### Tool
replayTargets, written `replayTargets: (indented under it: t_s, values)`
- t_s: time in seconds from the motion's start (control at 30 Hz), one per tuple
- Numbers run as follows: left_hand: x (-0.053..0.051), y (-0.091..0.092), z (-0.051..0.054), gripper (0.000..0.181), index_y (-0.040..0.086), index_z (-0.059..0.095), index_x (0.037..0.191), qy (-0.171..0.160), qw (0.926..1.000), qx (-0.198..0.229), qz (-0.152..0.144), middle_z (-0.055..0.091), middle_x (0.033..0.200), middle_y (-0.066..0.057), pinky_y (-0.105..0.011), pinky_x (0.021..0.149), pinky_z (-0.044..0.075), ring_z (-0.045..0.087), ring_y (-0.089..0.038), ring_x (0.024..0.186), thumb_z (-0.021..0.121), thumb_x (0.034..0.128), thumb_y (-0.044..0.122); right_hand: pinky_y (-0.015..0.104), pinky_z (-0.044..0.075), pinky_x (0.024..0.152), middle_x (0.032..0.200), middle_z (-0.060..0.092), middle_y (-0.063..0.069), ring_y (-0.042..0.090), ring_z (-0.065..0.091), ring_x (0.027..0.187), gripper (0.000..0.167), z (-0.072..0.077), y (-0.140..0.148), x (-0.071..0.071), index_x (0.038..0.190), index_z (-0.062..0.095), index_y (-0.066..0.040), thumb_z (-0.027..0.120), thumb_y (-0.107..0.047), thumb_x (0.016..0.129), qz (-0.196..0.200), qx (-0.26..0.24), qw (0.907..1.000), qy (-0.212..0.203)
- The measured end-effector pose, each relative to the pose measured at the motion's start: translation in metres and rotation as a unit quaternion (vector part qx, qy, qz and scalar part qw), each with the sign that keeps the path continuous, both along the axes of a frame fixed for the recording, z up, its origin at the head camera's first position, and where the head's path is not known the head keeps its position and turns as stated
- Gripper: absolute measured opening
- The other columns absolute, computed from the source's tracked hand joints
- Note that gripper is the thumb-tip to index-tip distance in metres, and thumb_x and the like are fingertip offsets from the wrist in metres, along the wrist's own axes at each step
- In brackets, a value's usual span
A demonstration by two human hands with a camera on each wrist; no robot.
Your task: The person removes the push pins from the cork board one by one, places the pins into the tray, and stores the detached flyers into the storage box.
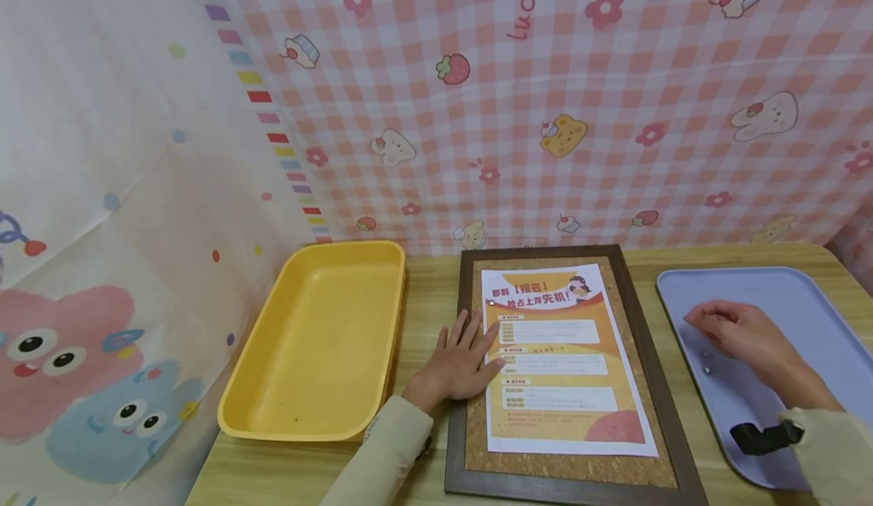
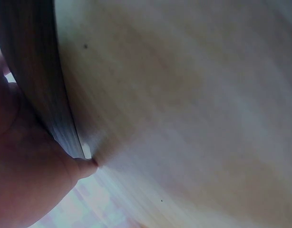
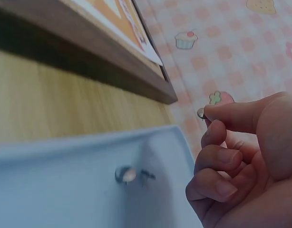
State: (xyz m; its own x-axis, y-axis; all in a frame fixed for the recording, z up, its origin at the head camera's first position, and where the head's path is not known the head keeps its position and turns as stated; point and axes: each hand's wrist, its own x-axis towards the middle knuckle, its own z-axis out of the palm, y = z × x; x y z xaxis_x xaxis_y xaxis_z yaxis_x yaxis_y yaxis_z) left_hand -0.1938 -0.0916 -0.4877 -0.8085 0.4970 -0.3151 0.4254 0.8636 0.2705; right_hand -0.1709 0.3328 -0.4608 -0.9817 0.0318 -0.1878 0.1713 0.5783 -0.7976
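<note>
My left hand (image 1: 460,362) lies spread across the left edge of a dark-framed cork board (image 1: 644,385), with fingers and thumb on the printed poster (image 1: 555,385). A silvery thumbtack (image 1: 492,303) sits at the poster's upper left edge. Above the lavender tray (image 1: 750,282), my right hand (image 1: 750,339) pinches another thumbtack (image 3: 201,113) between thumb and index finger, the other fingers curled. On the tray below lie loose thumbtacks (image 3: 125,174). The left wrist view shows part of the hand (image 2: 32,171) against the dark frame (image 2: 34,61).
An upright yellow tray (image 1: 314,339) stands left of the board on the wooden table (image 1: 426,286). A pink checked cloth (image 1: 505,112) hangs behind, and a pale printed curtain (image 1: 136,150) hangs at the left. A black strap (image 1: 764,439) is on the right wrist.
</note>
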Motion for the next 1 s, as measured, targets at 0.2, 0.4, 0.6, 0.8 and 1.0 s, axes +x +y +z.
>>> replayTargets:
  t_s: [0.2, 0.4, 0.6, 0.8, 1.0]
  values:
    - [0.000, -0.001, -0.002, 0.065, 0.033, -0.004, 0.159, 0.001, 1.0000, -0.002, -0.002, -0.020, 0.165, 0.001, -0.056, 0.121, -0.003, -0.022, -0.023, 0.150, 0.021, 0.1044, 0.058, 0.027, 0.041, 0.058, 0.072, 0.049, -0.011, 0.004, 0.046, 0.068, 0.043, -0.004, 0.011, 0.006, 0.114, 0.063, 0.006, 0.051, -0.034, 0.103, 0.005, 0.004, 0.9998, -0.018]
    - [0.000, -0.001, -0.002, 0.066, 0.033, -0.004, 0.160, 0.004, 1.0000, -0.004, -0.004, -0.019, 0.165, 0.001, -0.056, 0.121, -0.002, -0.022, -0.023, 0.150, 0.021, 0.1045, 0.058, 0.025, 0.042, 0.063, 0.083, 0.057, -0.013, 0.000, 0.047, 0.075, 0.043, -0.008, 0.022, 0.009, 0.112, 0.065, 0.004, 0.051, -0.035, 0.103, 0.010, 0.018, 0.9990, -0.040]
    - [-0.001, -0.001, -0.002, 0.066, 0.032, -0.002, 0.160, 0.007, 1.0000, -0.003, -0.003, -0.017, 0.166, 0.000, -0.056, 0.121, -0.001, -0.019, -0.024, 0.151, 0.024, 0.1048, 0.056, 0.027, 0.042, 0.061, 0.078, 0.054, -0.010, 0.004, 0.048, 0.071, 0.040, -0.013, 0.026, 0.013, 0.112, 0.065, 0.005, 0.050, -0.031, 0.103, 0.006, 0.019, 0.9979, -0.062]
    - [0.000, 0.000, 0.000, 0.065, 0.031, -0.002, 0.160, 0.004, 1.0000, 0.002, -0.003, -0.016, 0.166, 0.000, -0.056, 0.121, -0.002, -0.020, -0.024, 0.151, 0.023, 0.1050, 0.056, 0.030, 0.043, 0.056, 0.072, 0.050, -0.009, 0.009, 0.047, 0.062, 0.034, -0.017, 0.027, 0.016, 0.109, 0.066, 0.001, 0.049, -0.028, 0.103, -0.003, 0.000, 0.9969, -0.078]
    - [0.001, 0.001, 0.005, 0.065, 0.030, 0.001, 0.161, 0.005, 1.0000, -0.001, 0.000, -0.013, 0.167, -0.002, -0.055, 0.122, 0.000, -0.017, -0.025, 0.152, 0.023, 0.1052, 0.056, 0.030, 0.041, 0.052, 0.072, 0.048, -0.009, 0.009, 0.044, 0.058, 0.032, -0.019, 0.027, 0.016, 0.107, 0.067, -0.002, 0.050, -0.029, 0.103, -0.003, -0.012, 0.9958, -0.091]
